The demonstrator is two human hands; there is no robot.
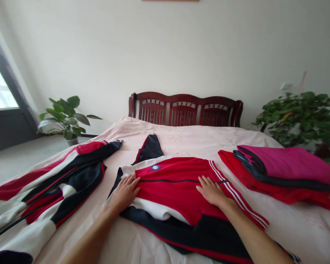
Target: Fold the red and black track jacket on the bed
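Note:
A red, white and navy zip-up jacket (170, 170) lies front side up and spread out, its collar toward the left and its striped hem toward the right. My left hand (125, 190) rests on it at the collar end, fingers stretched out. Near the hem, my right hand (211, 189) lies flat over the zip line with its fingers spread. One navy sleeve (150, 148) points away from me, and the other sleeve (181, 234) runs along the near side, partly under my right forearm.
More jackets in the same colours (68, 183) lie loosely at the left. Folded clothes (294, 167) in magenta, dark and red are stacked at the right. A pink cloth (198, 141) covers the surface below. Behind stands a dark wooden bench back (183, 110), with potted plants (67, 115) either side.

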